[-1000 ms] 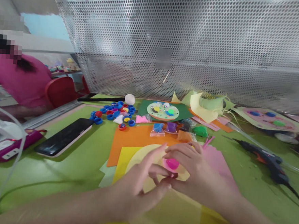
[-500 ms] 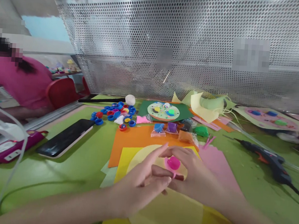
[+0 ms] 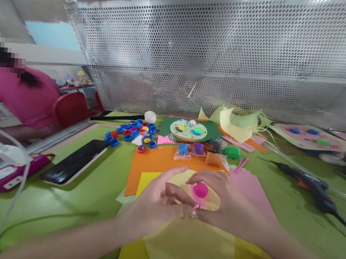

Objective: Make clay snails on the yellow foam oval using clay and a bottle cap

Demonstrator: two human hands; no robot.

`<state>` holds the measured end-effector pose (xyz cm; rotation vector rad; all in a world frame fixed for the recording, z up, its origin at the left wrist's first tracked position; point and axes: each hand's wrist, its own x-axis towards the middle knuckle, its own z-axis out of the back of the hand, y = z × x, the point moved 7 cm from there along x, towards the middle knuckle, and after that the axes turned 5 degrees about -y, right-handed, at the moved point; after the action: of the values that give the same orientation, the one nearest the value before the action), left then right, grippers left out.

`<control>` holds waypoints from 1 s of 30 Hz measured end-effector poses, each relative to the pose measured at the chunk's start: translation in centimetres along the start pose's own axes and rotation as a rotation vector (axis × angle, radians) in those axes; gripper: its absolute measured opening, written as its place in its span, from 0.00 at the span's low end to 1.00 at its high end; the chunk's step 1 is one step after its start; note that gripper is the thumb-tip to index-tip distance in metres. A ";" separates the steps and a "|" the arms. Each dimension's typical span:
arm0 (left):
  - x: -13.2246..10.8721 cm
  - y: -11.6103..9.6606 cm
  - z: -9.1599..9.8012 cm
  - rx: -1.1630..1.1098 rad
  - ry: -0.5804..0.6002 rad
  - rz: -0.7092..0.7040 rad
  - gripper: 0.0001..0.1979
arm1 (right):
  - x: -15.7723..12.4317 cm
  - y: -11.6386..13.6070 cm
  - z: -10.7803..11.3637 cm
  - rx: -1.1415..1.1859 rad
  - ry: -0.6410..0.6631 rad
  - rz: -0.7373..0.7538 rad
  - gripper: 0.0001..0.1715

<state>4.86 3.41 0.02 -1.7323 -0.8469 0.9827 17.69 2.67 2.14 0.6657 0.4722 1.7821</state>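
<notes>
1. Head view: both wrists come in low over the cream paper circle (image 3: 190,245). The left hand (image 3: 153,201) pinches a small pink piece (image 3: 196,206) between thumb and fingertip, its forefinger extended. The right hand (image 3: 230,198) arches, its thumb beside that piece; whether it grips too, I cannot tell.
2. Between the hands shows a smooth magenta dome (image 3: 200,190) on a paler pink base — resting or held, unclear. Flat yellow paper (image 3: 131,257) lies beneath the circle.
3. Half a second ago a dark reddish-brown tip showed beside the fingertips — now it is largely hidden.
</notes>
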 end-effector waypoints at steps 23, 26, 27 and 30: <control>3.3 1.4 4.4 -0.036 -0.265 0.073 0.28 | 0.8 -1.9 0.4 -0.334 -0.021 -0.009 0.09; 3.4 1.3 4.5 -0.079 -0.275 0.081 0.26 | 0.8 -1.0 2.1 -0.274 -0.182 0.075 0.05; 3.3 1.3 4.4 -0.096 -0.280 0.086 0.25 | 0.6 -0.5 2.7 -0.236 -0.244 0.126 0.06; 3.0 1.3 4.1 -0.148 -0.293 0.109 0.24 | -0.3 1.2 3.6 -0.131 -0.359 0.274 0.11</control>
<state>2.64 7.15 -2.86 -1.8001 -1.0426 1.2970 19.17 2.01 5.56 0.9700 0.0199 1.8747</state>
